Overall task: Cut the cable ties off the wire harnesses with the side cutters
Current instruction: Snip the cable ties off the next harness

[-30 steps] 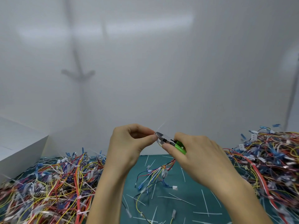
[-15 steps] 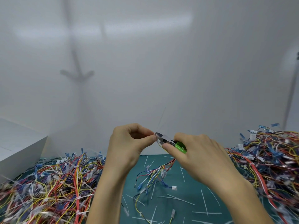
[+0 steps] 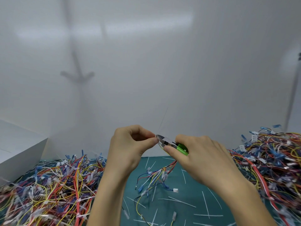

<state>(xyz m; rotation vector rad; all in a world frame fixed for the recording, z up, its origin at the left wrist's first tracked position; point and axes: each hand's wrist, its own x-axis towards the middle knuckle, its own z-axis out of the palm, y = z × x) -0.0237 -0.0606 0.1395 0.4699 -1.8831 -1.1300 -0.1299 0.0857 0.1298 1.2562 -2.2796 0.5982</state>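
Unchanged over the last second: left hand [image 3: 130,144] pinches harness [image 3: 156,175], right hand [image 3: 203,157] grips cutters [image 3: 169,143], tips at left fingertips; cut likely pending.

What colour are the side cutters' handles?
Bright green, on the side cutters gripped by the right hand; the head view shows it clearly.

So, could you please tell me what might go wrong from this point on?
1. The side cutters in the right hand sit right beside the left hand's pinching fingertips, so a slip may nick them.
2. The wire harness hangs just below the hands; the blades might bite a wire rather than the tie, which I cannot make out.
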